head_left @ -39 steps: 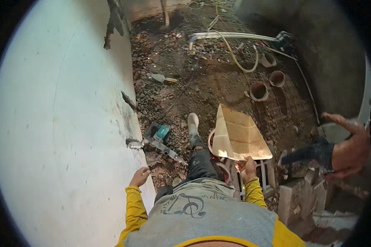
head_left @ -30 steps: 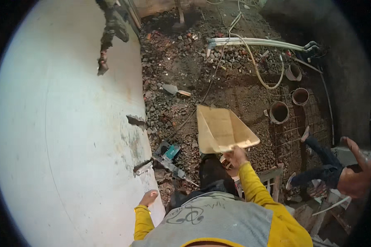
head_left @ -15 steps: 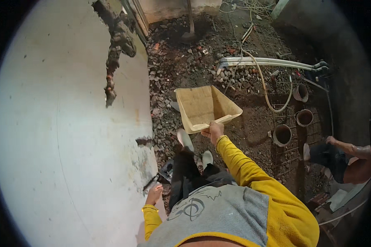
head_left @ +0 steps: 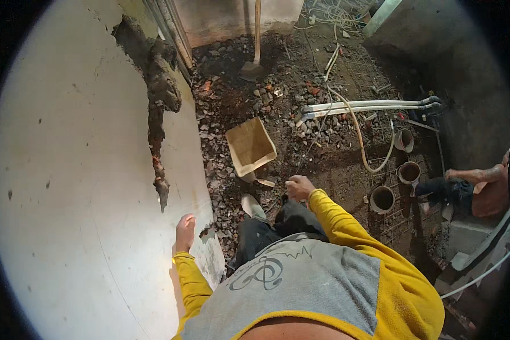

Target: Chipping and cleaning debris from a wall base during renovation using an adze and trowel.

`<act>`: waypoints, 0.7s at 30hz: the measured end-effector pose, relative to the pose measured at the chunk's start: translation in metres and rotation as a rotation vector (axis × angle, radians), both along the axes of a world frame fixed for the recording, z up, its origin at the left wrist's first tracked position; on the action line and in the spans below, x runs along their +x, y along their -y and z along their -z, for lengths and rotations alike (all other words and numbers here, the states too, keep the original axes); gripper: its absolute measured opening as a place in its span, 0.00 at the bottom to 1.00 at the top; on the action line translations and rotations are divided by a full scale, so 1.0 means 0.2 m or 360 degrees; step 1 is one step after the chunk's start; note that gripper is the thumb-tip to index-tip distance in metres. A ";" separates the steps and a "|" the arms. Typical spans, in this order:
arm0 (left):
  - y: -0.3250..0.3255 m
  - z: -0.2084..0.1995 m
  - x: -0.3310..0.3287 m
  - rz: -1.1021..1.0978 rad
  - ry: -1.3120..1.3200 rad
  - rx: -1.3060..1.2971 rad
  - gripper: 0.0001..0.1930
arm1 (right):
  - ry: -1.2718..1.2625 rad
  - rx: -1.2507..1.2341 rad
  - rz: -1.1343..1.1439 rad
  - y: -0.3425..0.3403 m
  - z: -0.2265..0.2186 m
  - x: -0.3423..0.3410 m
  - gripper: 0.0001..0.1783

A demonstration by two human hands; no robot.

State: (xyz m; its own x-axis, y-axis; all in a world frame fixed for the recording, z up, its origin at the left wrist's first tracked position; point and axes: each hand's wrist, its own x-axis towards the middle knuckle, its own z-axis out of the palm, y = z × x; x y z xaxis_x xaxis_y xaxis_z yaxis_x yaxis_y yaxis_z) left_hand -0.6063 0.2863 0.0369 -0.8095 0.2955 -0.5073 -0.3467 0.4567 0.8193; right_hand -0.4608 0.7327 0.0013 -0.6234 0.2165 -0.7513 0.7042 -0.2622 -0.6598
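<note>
A tan, square-mouthed bin (head_left: 245,141) rests on the rubble ahead of my feet, its mouth facing up. By its near corner lies a short wooden handle (head_left: 264,183); what it belongs to is hidden. My right hand (head_left: 300,188) hovers to the right of the handle, apart from the bin, its fingers loosely bent and holding nothing visible. On the left, my left hand (head_left: 185,232) is raised beside the white wall (head_left: 96,187), fingers stretched out with nothing seen in them. Whether it touches the wall I cannot tell.
A shovel (head_left: 252,69) stands upright at the back. White pipes (head_left: 368,107) and a hose (head_left: 360,127) cross the rubble and steel mesh. Several buckets (head_left: 382,199) stand at right, near another person (head_left: 481,190). The wall has a broken gash (head_left: 157,113).
My right hand has let go of the bin, which now sits farther off on the rubble. My left hand has risen along the wall. The dark thing near it no longer shows.
</note>
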 end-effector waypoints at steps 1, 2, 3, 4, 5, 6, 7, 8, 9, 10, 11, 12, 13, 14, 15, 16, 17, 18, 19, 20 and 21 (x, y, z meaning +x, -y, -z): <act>0.02 0.01 -0.07 0.0132 -0.0150 -0.0176 0.16 | 0.0006 -0.0001 -0.0004 -0.05 0.00 0.00 0.15; 0.03 0.01 -0.10 0.0130 -0.0145 -0.0178 0.16 | 0.0000 -0.0141 0.0233 -0.10 0.00 0.01 0.14; 0.02 0.02 -0.12 0.0191 -0.0131 -0.0239 0.16 | -0.0005 -0.0274 0.0482 -0.15 -0.01 0.04 0.14; 0.02 0.02 -0.13 0.0255 -0.0116 -0.0302 0.16 | -0.0010 -0.0409 0.0734 -0.20 -0.02 0.07 0.14; 0.01 0.02 -0.13 0.0265 -0.0112 -0.0302 0.16 | 0.0019 -0.0274 0.0693 -0.24 -0.03 0.09 0.14; -0.02 0.01 -0.13 0.0328 -0.0078 -0.0279 0.17 | 0.0047 -0.0141 0.0644 -0.27 -0.04 0.10 0.14; -0.05 0.01 -0.12 0.0388 -0.0046 -0.0257 0.17 | 0.0048 -0.0143 0.0644 -0.30 -0.05 0.11 0.14; -0.07 -0.01 -0.13 0.0384 -0.0048 -0.0261 0.17 | 0.0234 0.0113 0.0501 -0.32 -0.06 0.12 0.14; -0.13 -0.07 -0.14 0.0418 0.0115 -0.0300 0.17 | 0.0414 0.0369 0.0354 -0.35 -0.09 0.12 0.13; -0.18 -0.12 -0.14 0.0441 0.0278 -0.0346 0.17 | 0.0406 0.0359 0.0342 -0.36 -0.10 0.11 0.13; -0.20 -0.14 -0.14 0.0357 0.0393 -0.0270 0.18 | 0.0419 0.0347 0.0359 -0.37 -0.11 0.09 0.14; -0.20 -0.14 -0.13 0.0334 0.0378 -0.0285 0.18 | 0.0422 0.0332 0.0370 -0.38 -0.11 0.08 0.15; -0.22 -0.13 -0.14 0.0343 0.0304 -0.0214 0.18 | 0.0316 0.0288 0.0370 -0.42 -0.04 0.08 0.13; -0.23 -0.13 -0.15 0.0351 0.0227 -0.0144 0.18 | 0.0291 0.0279 0.0360 -0.45 0.03 0.08 0.13; -0.26 -0.14 -0.17 0.0344 0.0206 -0.0148 0.18 | 0.0319 0.0258 0.0354 -0.50 0.10 0.07 0.13; -0.24 -0.12 -0.17 0.0316 0.0181 -0.0162 0.18 | 0.0341 0.0231 0.0321 -0.52 0.13 0.02 0.12; -0.23 -0.09 -0.18 0.0307 0.0116 -0.0218 0.18 | 0.0387 0.0234 0.0360 -0.54 0.16 -0.04 0.11; -0.24 -0.06 -0.20 0.0317 0.0056 -0.0261 0.18 | 0.0354 0.0453 0.0199 -0.60 0.24 -0.07 0.10; -0.29 -0.07 -0.23 0.0320 0.0053 -0.0304 0.17 | 0.0343 0.0490 0.0095 -0.68 0.32 -0.09 0.10; -0.31 -0.06 -0.27 0.0311 0.0042 -0.0307 0.17 | 0.0327 0.0518 -0.0020 -0.75 0.37 -0.14 0.09; -0.29 -0.03 -0.27 0.0292 0.0052 -0.0372 0.18 | 0.0312 0.0502 -0.0055 -0.77 0.33 -0.25 0.09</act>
State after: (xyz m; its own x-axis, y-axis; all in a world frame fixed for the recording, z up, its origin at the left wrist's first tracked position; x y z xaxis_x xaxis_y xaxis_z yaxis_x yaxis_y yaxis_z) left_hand -0.6602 0.3437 0.0436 -0.7354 0.3076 -0.6038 -0.2654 0.6891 0.6743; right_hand -0.5101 0.8873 -0.0651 -0.4854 0.4376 -0.7569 0.8299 -0.0416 -0.5563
